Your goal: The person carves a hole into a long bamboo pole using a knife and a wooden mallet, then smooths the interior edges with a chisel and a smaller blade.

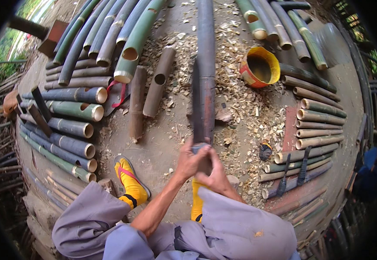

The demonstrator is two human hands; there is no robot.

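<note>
Just below the centre of the frame, the left hand [189, 161] and right hand [216, 174] have fingers closed around the knife [197, 108], which points upward along the left side of the bamboo pole [206, 47]

- Two bare hands are there: one left hand [189, 161] and one right hand [217, 173].
- One long knife [196, 104], with dark blade.
- One long grey pole [206, 56], in the middle.
- One yellow and red bucket [276, 68], to the right.
- Two short brown bamboo pieces [137, 104], left of the middle.
- Six thick bamboo tubes [70, 126] at left, counted by their pale ends.
- Five bamboo poles [279, 30] at far right, counted likewise.
- Two dark tools [303, 168], at right.
- Two yellow socks [131, 183].
- Wood chips [236, 104]: too many, I cannot count them.
</note>
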